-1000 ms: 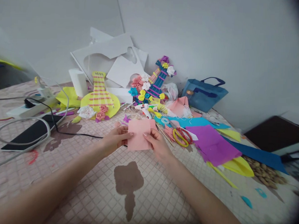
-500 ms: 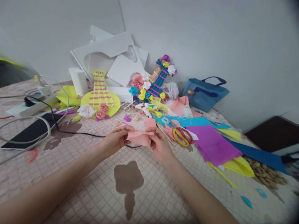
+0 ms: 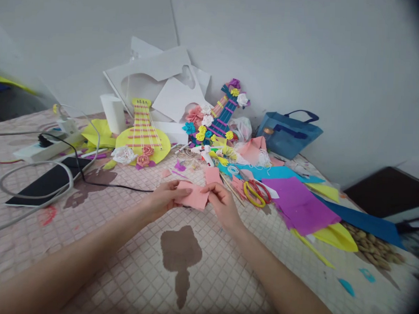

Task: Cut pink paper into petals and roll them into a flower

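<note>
A small pink piece of crepe paper (image 3: 194, 197) is stretched between my two hands, above the table. My left hand (image 3: 168, 197) pinches its left end, thumb on top. At the upper right corner, the fingertips of my right hand (image 3: 221, 200) are closed on the same piece. Just behind it lies another pink paper piece (image 3: 213, 175). A white glue gun (image 3: 205, 153) rests farther back. To the right of my right hand are scissors with yellow and red handles (image 3: 255, 193).
A yellow paper guitar (image 3: 143, 142) and a blue, flower-covered one (image 3: 223, 118) stand at the back. Purple paper (image 3: 300, 204) and peanuts (image 3: 375, 245) lie on the right. A black cable (image 3: 116, 186), a tablet-like dark slab (image 3: 46, 183) and a power strip (image 3: 43, 150) are on the left.
The pink paper now lies flatter and tilts down toward the right. My left thumb has moved onto its face, and my right fingers have shifted to its upper corner.
</note>
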`<state>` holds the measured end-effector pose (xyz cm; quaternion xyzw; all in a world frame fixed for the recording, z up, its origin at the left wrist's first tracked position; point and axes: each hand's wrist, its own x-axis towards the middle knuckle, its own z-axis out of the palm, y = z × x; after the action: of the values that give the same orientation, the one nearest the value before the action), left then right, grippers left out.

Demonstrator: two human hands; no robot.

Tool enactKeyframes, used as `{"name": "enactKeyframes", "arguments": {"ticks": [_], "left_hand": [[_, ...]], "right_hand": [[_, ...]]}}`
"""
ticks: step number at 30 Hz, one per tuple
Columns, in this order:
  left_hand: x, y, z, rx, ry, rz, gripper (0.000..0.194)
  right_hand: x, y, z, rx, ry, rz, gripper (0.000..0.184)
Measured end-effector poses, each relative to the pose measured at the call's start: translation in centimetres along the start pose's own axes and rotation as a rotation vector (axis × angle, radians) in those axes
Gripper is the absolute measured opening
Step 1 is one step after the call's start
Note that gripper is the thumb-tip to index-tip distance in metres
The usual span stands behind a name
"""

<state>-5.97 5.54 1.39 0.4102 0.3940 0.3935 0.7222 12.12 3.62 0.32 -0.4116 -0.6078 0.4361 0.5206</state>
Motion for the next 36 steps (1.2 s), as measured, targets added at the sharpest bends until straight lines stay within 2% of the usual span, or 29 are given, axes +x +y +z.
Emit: {"name": "enactKeyframes", "arguments": {"ticks": [4,6,11,14,17,22,24,27,30,33,36], "left_hand": [[0.3,-0.1,-0.4,0.058,-0.015,0.139,0.042],[0.4,-0.1,-0.5,0.099,-0.017,0.167,0.042],[0.2,-0.1,-0.5,0.224,-0.047,0.197,0.043],[0.1,0.0,-0.4,0.231,-0.045,0.228,0.041],[0.1,-0.1,-0.2,0.197,-0.023,0.224,0.039],[0.1,-0.9,0.1,0.164,-0.053,0.085,0.040],[0.1,-1.0,0.1,0.142,-0.041,0.089,0.039],[0.1,-0.7,-0.1,0.189,-0.009,0.138,0.038],[0.0,-0.1,-0.3,0.328,-0.070,0.182,0.035],[-0.2,0.2,-0.3,0.465,-0.168,0.185,0.031],[-0.4,0.1,-0.1,0.550,-0.210,0.174,0.029]], "right_hand": [[0.2,0.3,0.1,0.205,0.028,0.105,0.023],[0.2,0.3,0.1,0.270,-0.007,0.196,0.031],[0.1,0.2,0.3,0.210,-0.109,0.323,0.027],[0.0,0.4,0.3,0.234,-0.112,0.343,0.027],[0.0,0.4,0.3,0.276,-0.054,0.334,0.028],[-0.1,0.3,0.8,0.350,0.025,0.309,0.029],[-0.2,0.3,0.9,0.347,-0.003,0.324,0.028],[-0.2,0.1,0.7,0.293,-0.140,0.356,0.028],[-0.2,-0.1,0.4,0.257,-0.234,0.362,0.028],[-0.2,-0.3,0.3,0.248,-0.229,0.351,0.028],[-0.2,-0.2,0.4,0.248,-0.185,0.356,0.027]]}}
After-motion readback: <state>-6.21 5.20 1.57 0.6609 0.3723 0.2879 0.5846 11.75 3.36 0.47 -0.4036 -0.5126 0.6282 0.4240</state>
